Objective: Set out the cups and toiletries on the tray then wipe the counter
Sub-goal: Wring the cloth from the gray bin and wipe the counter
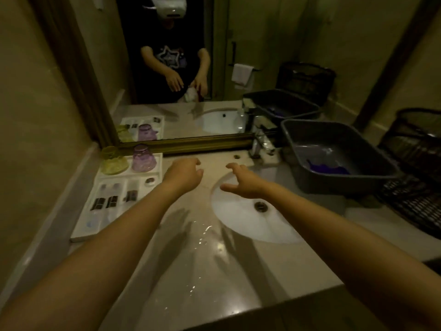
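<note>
A white tray [81, 231] lies on the counter at the left. A yellow cup [113, 161] and a purple cup [143, 158] stand upside down in its far section. Small toiletry bottles [105, 201] and a sachet [130, 195] lie in its nearer compartments. My left hand [185, 174] hovers over the counter just right of the tray, fingers curled apart, empty. Over the far rim of the sink is my right hand [243, 183], also open and empty. A purple cloth [328, 168] lies inside the grey tub at the right.
A white sink [241, 220] is set into the beige counter [202, 283], with water drops in front of it. A chrome tap [261, 142] stands behind the sink. The grey tub [307, 180] and a black mesh basket [417, 187] fill the right side. A mirror covers the back wall.
</note>
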Demonstrator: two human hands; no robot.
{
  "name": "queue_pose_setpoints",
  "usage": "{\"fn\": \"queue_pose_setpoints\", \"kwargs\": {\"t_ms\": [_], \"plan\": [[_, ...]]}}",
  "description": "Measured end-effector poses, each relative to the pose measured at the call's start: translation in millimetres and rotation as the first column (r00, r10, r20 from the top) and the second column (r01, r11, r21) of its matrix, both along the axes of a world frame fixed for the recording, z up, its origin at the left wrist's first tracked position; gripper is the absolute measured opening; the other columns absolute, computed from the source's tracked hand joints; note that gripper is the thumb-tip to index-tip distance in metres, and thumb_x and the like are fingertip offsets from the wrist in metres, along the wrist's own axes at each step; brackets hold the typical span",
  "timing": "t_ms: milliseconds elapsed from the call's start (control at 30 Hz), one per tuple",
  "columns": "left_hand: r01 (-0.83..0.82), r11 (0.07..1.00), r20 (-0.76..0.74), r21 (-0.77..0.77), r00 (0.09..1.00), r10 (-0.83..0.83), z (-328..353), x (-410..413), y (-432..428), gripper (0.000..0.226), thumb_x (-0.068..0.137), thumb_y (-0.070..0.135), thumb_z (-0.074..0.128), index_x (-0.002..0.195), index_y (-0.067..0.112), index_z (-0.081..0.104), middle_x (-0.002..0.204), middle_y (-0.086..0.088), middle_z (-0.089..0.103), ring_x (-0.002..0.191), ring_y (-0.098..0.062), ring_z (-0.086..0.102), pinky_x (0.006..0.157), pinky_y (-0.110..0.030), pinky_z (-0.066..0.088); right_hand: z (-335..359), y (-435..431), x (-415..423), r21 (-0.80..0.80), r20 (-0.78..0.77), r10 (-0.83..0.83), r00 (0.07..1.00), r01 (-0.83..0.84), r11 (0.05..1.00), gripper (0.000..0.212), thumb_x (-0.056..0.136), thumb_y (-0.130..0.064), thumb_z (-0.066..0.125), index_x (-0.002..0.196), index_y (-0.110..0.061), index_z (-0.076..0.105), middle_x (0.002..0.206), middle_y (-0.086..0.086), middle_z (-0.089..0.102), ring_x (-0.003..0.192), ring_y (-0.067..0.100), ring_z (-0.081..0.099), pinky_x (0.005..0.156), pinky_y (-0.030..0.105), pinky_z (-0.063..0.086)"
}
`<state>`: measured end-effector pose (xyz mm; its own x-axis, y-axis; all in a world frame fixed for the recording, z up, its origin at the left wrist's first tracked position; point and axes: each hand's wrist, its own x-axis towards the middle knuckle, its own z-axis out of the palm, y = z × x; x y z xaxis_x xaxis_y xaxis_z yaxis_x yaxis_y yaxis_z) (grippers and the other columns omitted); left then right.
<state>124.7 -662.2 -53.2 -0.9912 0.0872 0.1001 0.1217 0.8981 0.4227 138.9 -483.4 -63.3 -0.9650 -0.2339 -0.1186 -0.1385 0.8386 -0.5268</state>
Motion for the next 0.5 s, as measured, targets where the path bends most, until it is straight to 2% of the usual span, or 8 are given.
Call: {"fn": "queue_pose_setpoints", "kwargs": {"t_ms": [67, 133, 233, 300, 400, 500], "plan": [[0.072, 0.995, 0.008, 0.063, 0.997, -0.073, 9, -5, 32, 0.036, 0.089, 0.029, 0.05, 0.123, 0.016, 0.054, 0.122, -0.01, 0.061, 0.105, -0.026, 0.058, 0.084, -0.035, 0.047, 7, 38, 6, -0.038, 0.017, -0.026, 1.0, 0.027, 0.999, 0.067, 0.086, -0.037, 0.06, 0.142, -0.014, 0.03, 0.143, 0.014, 0.04, 0.124, 0.028, 0.047, 0.1, 0.038, 0.044], [0.147, 0.981, 0.051, 0.127, 0.987, -0.155, 17, -11, 66, 0.032, 0.088, 0.028, 0.053, 0.117, 0.017, 0.058, 0.115, -0.007, 0.063, 0.097, -0.022, 0.06, 0.078, -0.031, 0.048, 12, 77, 10, -0.042, 0.03, -0.07, 0.997, 0.072, 0.997, 0.058, 0.087, -0.036, 0.06, 0.137, -0.016, 0.037, 0.133, 0.012, 0.05, 0.111, 0.021, 0.054, 0.087, 0.029, 0.046], [0.231, 0.942, 0.132, 0.243, 0.954, -0.268, 26, -20, 124, 0.023, 0.086, 0.025, 0.057, 0.107, 0.018, 0.063, 0.093, 0.0, 0.065, 0.083, -0.015, 0.062, 0.064, -0.026, 0.052, 18, 136, 11, -0.069, 0.034, -0.143, 0.989, 0.145, 0.987, 0.043, 0.087, -0.034, 0.06, 0.126, -0.021, 0.048, 0.114, 0.004, 0.061, 0.086, 0.007, 0.059, 0.069, 0.018, 0.046], [0.247, 0.922, 0.162, 0.299, 0.939, -0.304, 30, -27, 167, 0.015, 0.086, 0.022, 0.056, 0.099, 0.02, 0.063, 0.082, 0.004, 0.062, 0.076, -0.011, 0.062, 0.055, -0.022, 0.048, 24, 177, 10, -0.093, 0.026, -0.192, 0.981, 0.194, 0.977, 0.034, 0.087, -0.032, 0.059, 0.119, -0.022, 0.052, 0.098, -0.002, 0.063, 0.078, 0.003, 0.061, 0.061, 0.015, 0.045], [0.241, 0.893, 0.19, 0.381, 0.924, -0.331, 37, -41, 228, 0.006, 0.088, 0.02, 0.056, 0.086, 0.023, 0.061, 0.08, 0.0, 0.064, 0.074, -0.013, 0.063, 0.055, -0.022, 0.048, 38, 235, 0, -0.121, -0.014, -0.263, 0.965, 0.259, 0.958, 0.022, 0.087, -0.026, 0.061, 0.108, -0.021, 0.058, 0.085, -0.004, 0.065, 0.071, 0.006, 0.065, 0.059, 0.017, 0.049], [0.245, 0.869, 0.192, 0.429, 0.915, -0.353, 40, -57, 280, 0.009, 0.088, 0.018, 0.055, 0.092, 0.021, 0.062, 0.083, -0.002, 0.065, 0.078, -0.014, 0.064, 0.063, -0.025, 0.052, 52, 285, -16, -0.137, -0.046, -0.315, 0.948, 0.306, 0.942, 0.017, 0.088, -0.019, 0.06, 0.105, -0.019, 0.058, 0.081, -0.007, 0.061, 0.068, 0.007, 0.064, 0.057, 0.017, 0.049]]}}
